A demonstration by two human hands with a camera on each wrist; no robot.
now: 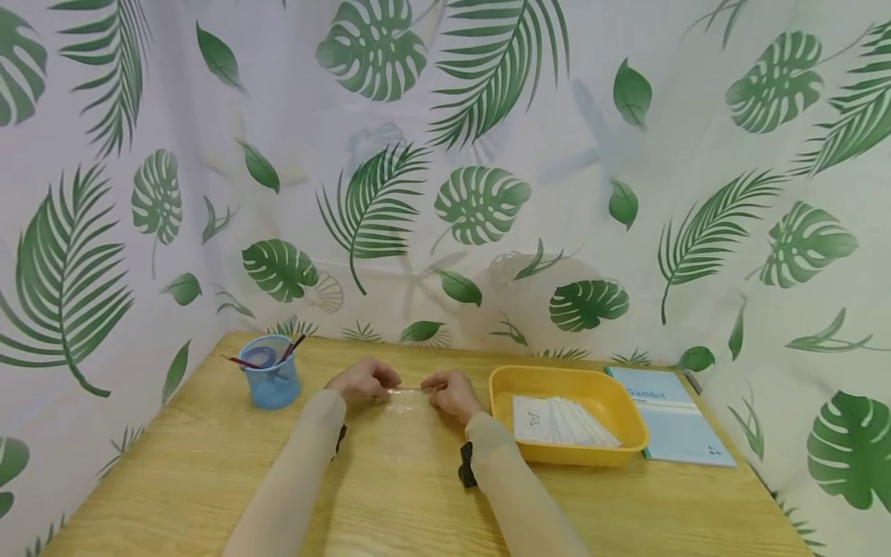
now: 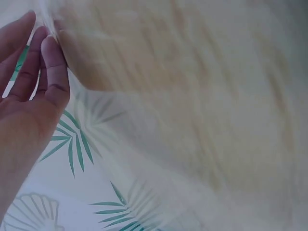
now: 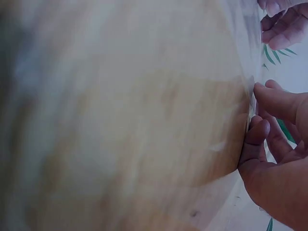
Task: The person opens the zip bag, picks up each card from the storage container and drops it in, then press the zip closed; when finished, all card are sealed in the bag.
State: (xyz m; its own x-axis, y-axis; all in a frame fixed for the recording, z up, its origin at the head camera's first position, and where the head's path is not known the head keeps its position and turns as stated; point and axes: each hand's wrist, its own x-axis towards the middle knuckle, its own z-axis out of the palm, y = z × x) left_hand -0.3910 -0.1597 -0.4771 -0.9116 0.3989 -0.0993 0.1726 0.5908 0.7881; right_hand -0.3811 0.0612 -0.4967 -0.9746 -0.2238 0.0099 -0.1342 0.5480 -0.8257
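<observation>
Both hands grip the top edge of a clear plastic bag [image 1: 407, 414], which hangs down in front of the forearms. At the left end of that edge, my left hand [image 1: 363, 379] pinches the film between thumb and fingers. My right hand [image 1: 452, 393] does the same at the right end. The see-through film [image 2: 192, 120] fills most of the left wrist view, with the wood tabletop blurred behind it. In the right wrist view the thumb and fingers of the right hand [image 3: 279, 144] hold its rim, and the left fingertips show above.
A yellow tray [image 1: 497, 387] holding several white packets [image 1: 564, 422] stands right of the right hand. Beyond it lies a light-blue notebook [image 1: 678, 418]. A blue mesh pen cup [image 1: 273, 387] with pencils and a tape roll stands at left. Leaf-print cloth [image 1: 480, 271] hangs behind the table.
</observation>
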